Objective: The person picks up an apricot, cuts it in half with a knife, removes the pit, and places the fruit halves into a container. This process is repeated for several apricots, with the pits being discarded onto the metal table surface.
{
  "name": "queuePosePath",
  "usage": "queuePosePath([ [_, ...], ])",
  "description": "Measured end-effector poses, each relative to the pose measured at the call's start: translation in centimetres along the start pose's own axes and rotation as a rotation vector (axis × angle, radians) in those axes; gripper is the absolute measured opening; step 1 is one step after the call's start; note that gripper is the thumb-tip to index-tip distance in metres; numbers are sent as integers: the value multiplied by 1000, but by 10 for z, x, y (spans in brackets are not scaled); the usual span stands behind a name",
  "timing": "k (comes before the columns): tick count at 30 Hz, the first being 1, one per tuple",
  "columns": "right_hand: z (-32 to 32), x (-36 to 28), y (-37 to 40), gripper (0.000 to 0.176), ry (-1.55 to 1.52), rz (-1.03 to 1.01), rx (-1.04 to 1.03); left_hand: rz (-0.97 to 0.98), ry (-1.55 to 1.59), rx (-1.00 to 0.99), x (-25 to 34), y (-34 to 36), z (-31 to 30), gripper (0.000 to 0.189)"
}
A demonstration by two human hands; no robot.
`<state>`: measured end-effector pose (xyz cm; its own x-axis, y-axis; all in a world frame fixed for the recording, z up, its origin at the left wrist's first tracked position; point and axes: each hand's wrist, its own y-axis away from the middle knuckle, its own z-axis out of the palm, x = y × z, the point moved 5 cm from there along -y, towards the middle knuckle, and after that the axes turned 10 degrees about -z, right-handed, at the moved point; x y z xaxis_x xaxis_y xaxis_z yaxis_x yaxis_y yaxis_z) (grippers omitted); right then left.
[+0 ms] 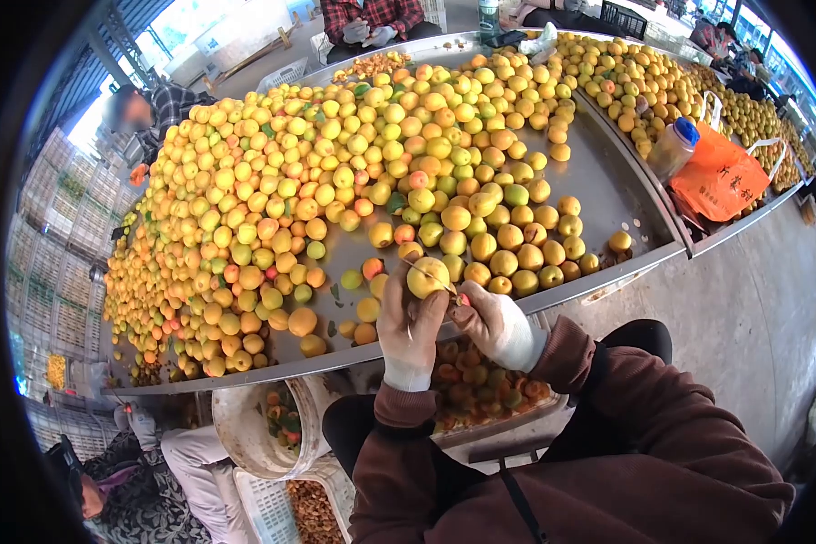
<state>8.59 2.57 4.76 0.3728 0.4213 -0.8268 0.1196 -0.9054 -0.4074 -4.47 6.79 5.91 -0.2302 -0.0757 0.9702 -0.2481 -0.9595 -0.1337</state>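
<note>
A yellow apricot point(428, 277) is held up by my left hand point(406, 328), in a pale glove, its fingers closed round the fruit. Beside it, my right hand point(499, 331), also gloved, is closed round a small tool with a pinkish-red part point(462, 299) at the apricot's lower right. The tool's tip is too small to make out. Both hands are over the near edge of the metal table point(598, 181), which bears a large heap of apricots point(290, 181). Under my hands, a crate of cut apricots point(480, 390) is partly hidden.
A white bucket point(256, 435) with some fruit stands left of my knees, with a basket of brown pits point(313, 512) below. An orange bag point(721, 177) and a blue-lidded jar point(674, 150) lie at the right. Other people sit around the table, one at lower left.
</note>
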Motion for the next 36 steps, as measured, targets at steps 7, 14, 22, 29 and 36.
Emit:
queuePosePath([
  [7, 1, -1, -3, 28, 114, -6, -10, -244, 364, -75, -18, -4, 4, 55],
  [14, 6, 8, -2, 26, 244, 29, -86, -366, 493, -56, -35, -2, 2, 56],
  [22, 6, 4, -6, 31, 104, -11, -32, -5, 220, 60, -11, -6, -1, 49],
  [29, 6, -1, -11, 29, 73, -45, 1, -232, 420, 57, -22, -7, -1, 48],
  [36, 12, 9, -8, 27, 153, -5, -4, -309, 364, 63, -27, -5, 1, 58],
])
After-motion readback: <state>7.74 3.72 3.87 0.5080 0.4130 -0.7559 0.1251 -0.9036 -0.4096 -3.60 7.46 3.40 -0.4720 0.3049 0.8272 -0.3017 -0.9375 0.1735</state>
